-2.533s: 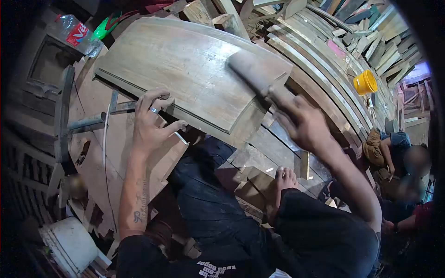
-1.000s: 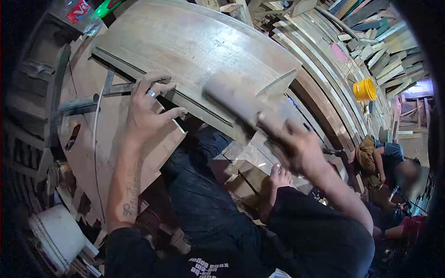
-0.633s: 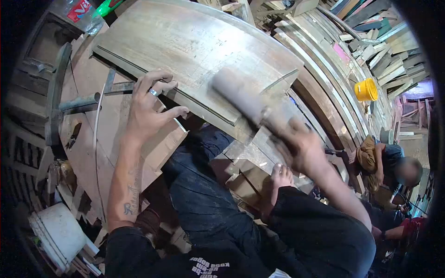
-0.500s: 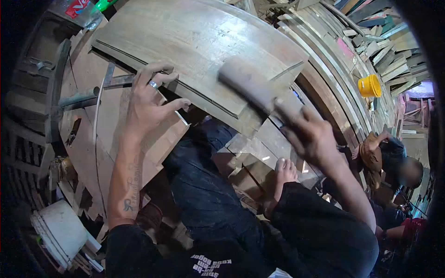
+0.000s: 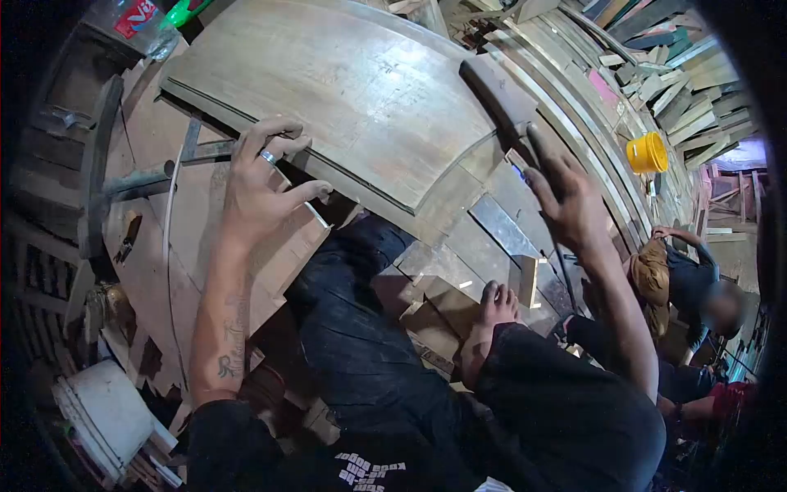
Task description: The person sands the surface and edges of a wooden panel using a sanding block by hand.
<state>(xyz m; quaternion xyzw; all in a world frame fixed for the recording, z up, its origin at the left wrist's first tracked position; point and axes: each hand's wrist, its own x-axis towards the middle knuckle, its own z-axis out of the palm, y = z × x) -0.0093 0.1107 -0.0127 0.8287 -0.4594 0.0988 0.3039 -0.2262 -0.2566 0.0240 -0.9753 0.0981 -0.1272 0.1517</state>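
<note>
A broad wooden panel (image 5: 352, 90) with a grooved near edge lies in front of me, its top smooth and partly shiny. At its near left edge, my left hand (image 5: 266, 176) has curled fingers on the rim and the thumb lower, apart from them. My right hand (image 5: 566, 193) is closed around one end of a long, flat brown strip (image 5: 500, 94), which resembles a sanding strip. The strip is tilted on edge at the panel's right end; whether it touches the panel, I cannot tell.
Long boards (image 5: 574, 107) line the right side, with a yellow bucket (image 5: 647, 153) on them. Another person (image 5: 684, 283) sits at the far right. A white bucket (image 5: 106, 410) stands lower left. My bare foot (image 5: 496, 307) is by wooden blocks below the panel.
My right hand has moved up and right with the brown strip, from over the panel to its right end, and the strip has tilted. My left hand stays nearly in place.
</note>
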